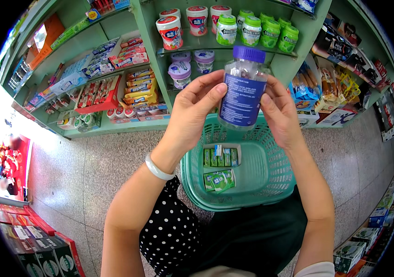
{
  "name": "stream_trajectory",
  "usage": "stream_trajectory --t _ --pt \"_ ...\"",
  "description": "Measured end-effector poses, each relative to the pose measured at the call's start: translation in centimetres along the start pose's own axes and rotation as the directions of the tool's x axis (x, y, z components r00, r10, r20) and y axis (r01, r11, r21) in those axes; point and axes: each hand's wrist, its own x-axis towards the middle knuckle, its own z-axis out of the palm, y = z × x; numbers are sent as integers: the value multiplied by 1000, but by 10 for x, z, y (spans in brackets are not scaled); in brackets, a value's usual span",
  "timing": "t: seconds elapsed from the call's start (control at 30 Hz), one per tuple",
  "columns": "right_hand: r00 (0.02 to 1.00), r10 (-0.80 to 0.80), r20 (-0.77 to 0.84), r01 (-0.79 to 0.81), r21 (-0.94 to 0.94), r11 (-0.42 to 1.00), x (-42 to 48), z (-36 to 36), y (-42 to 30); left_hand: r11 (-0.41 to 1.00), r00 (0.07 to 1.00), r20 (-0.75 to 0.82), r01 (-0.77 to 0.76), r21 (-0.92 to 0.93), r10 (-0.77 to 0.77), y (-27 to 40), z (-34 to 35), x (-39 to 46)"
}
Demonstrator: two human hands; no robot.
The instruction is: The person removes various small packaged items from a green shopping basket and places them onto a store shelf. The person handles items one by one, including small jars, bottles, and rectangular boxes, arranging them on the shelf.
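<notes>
Between both hands I hold up a clear plastic jar (242, 97) with a purple ribbed cap and a dark blue label bearing small writing. My left hand (198, 104) grips its left side, thumb on the label's edge. My right hand (280, 110) clasps the right side. Clear crinkled wrap shows around the jar's neck. Below the jar sits a green plastic shopping basket (191, 188). In it are a small open carton (239, 155) of green packs and, nearer me, several loose green gum packs (219, 180).
Ahead, a green shelf unit (197, 45) carries green-lidded gum bottles (252, 31), red-and-white tubs (169, 33) and purple tubs (180, 74). Candy boxes (98, 93) fill the left shelves, with bagged snacks (306, 81) at right. Stacked cartons (46, 256) stand lower left; more boxes (351, 254) line the lower right.
</notes>
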Motion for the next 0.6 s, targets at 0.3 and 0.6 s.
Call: stream_trajectory --t 0.3,0.6 --pt "950 294 -108 -308 -157 938 -7 -29 63 855 938 118 240 459 -327 -45 -21 -1" --pt "878 468 -102 -479 -220 850 -7 -28 79 805 945 -8 284 520 -328 -73 -30 -1"
